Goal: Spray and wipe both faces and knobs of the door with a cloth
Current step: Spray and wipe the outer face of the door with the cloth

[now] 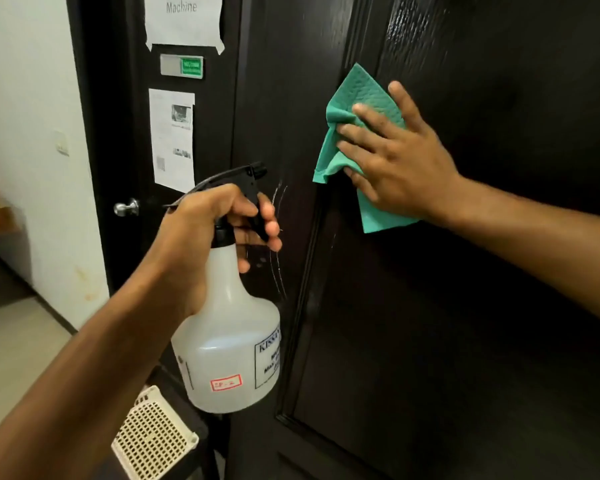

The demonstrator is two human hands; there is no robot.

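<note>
The right hand [400, 157] lies flat, fingers spread, pressing a green cloth [359, 109] against the dark door [465, 306]; the cloth shows above and below the palm. Up past that hand the panel has a wet sheen. The left hand [208, 237] is closed round the neck of a spray bottle [222, 341], a finger on the trigger, nozzle aimed at the door. Beyond the left hand, a second dark door carries papers [172, 140] and a knob [127, 206]. I judge the task to be at an early stage: one face is mid-wipe, its lower panel looks dry, and the worked door's knobs and other face are out of view, so cannot be judged done.
</note>
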